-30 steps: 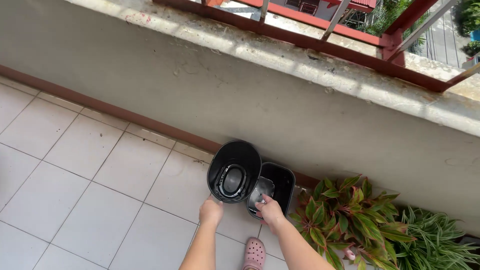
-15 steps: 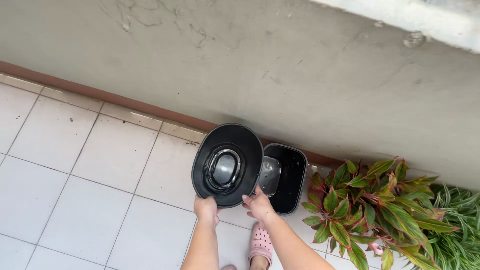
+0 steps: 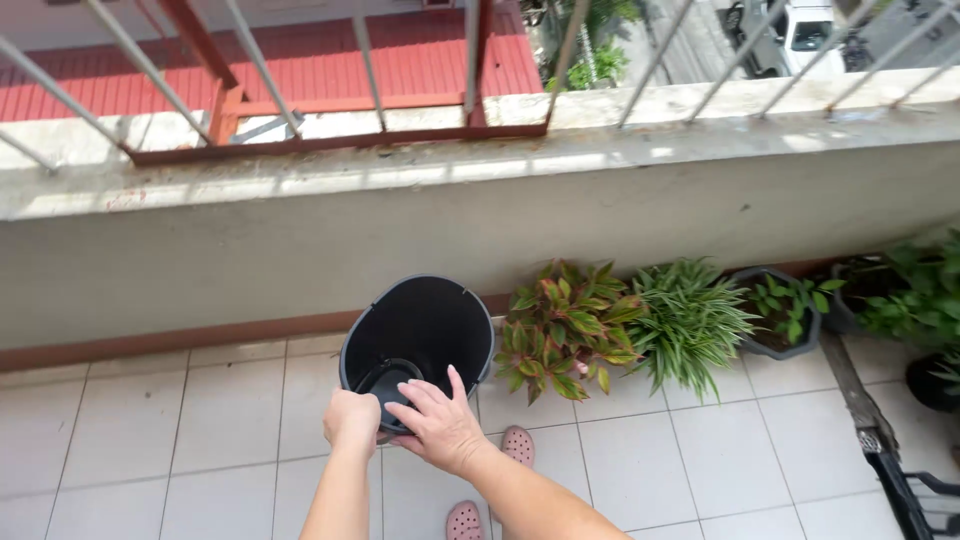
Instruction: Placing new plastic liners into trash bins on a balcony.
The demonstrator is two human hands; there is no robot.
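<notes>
Held above the tiled floor (image 3: pixel 200 440), the black bin (image 3: pixel 420 335) is pinched at its near rim by the left hand (image 3: pixel 352 420) while the right hand (image 3: pixel 440 425) lies flat-fingered across the opening (not clamped), so it may tip and drop onto the pink clogs (image 3: pixel 517 445).

A: State the item in hand.
B: A black plastic bin (image 3: pixel 418 335), oval in section, glossy inside, held above the tiled floor.

A: Pose?
B: Tilted, mouth facing the camera; the interior shows down to the ringed base. The far rim has small notches.

A: Contact?
B: The left hand (image 3: pixel 352 422) grips the near rim; the right hand (image 3: pixel 440 425) lies spread over it.
</notes>
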